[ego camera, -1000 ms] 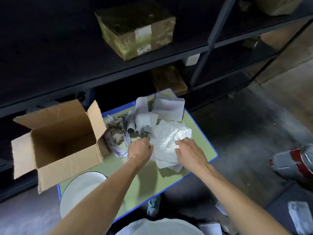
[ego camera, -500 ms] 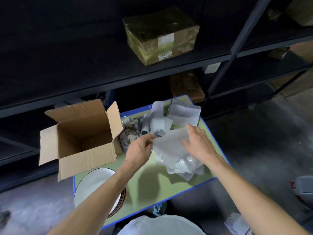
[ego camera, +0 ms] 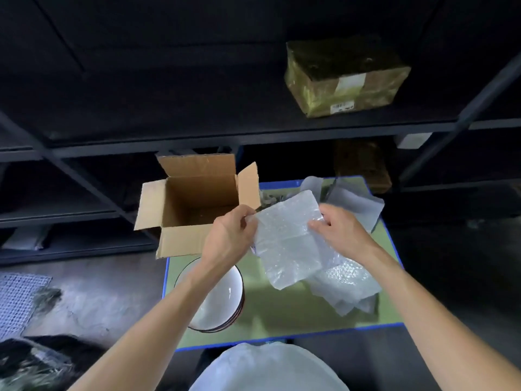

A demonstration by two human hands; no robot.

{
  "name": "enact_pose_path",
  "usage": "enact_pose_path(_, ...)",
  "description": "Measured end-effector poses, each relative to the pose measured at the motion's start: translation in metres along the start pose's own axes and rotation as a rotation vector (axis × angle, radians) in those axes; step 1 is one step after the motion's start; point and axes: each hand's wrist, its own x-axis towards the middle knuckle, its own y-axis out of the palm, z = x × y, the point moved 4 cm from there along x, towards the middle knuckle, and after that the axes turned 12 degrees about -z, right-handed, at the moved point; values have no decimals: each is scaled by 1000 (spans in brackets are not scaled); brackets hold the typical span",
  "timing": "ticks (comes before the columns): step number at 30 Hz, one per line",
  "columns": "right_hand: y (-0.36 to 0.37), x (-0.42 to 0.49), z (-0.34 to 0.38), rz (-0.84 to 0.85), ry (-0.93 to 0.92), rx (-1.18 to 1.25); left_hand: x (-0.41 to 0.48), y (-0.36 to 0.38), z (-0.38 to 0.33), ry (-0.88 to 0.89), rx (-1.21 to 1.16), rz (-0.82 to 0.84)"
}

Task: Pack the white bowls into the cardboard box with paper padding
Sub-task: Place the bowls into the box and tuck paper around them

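An open, empty cardboard box (ego camera: 194,204) stands at the far left corner of a small green table (ego camera: 276,311). A stack of white bowls (ego camera: 222,303) with dark rims sits near the table's front left, partly hidden by my left forearm. My left hand (ego camera: 229,235) pinches the upper left corner of a bubble wrap sheet (ego camera: 287,244), and my right hand (ego camera: 338,230) grips its right edge. The sheet hangs lifted above the table, just right of the box.
More bubble wrap (ego camera: 344,286) and grey foam sheets (ego camera: 355,198) lie on the table's right and far side. Dark metal shelving behind holds a taped parcel (ego camera: 344,77). A mesh mat (ego camera: 17,300) lies on the floor at left.
Both hands have lifted the bubble wrap sheet off the pile and carried it up and toward the box. The camera has swung left, bringing the box and bowls more to centre.
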Motion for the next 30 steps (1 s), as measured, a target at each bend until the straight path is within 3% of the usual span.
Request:
enact_pose_path(5, 23, 5, 29, 33, -59, 31, -12, -45, 30, -35, 3, -108)
enact_pose_path(8, 37, 5, 38, 58, -71, 48, -25, -64, 51, 10, 168, -125)
enact_pose_path(11, 47, 5, 46, 59, -84, 56, -38, -71, 71, 69, 361, -60)
enact_pose_path(16, 55, 3, 54, 72, -83, 17, -51, -65, 90, 134, 487, 83)
enact_pose_path(30, 47, 0, 57, -55, 9, -37, -31, -103, 81, 115, 319, 92)
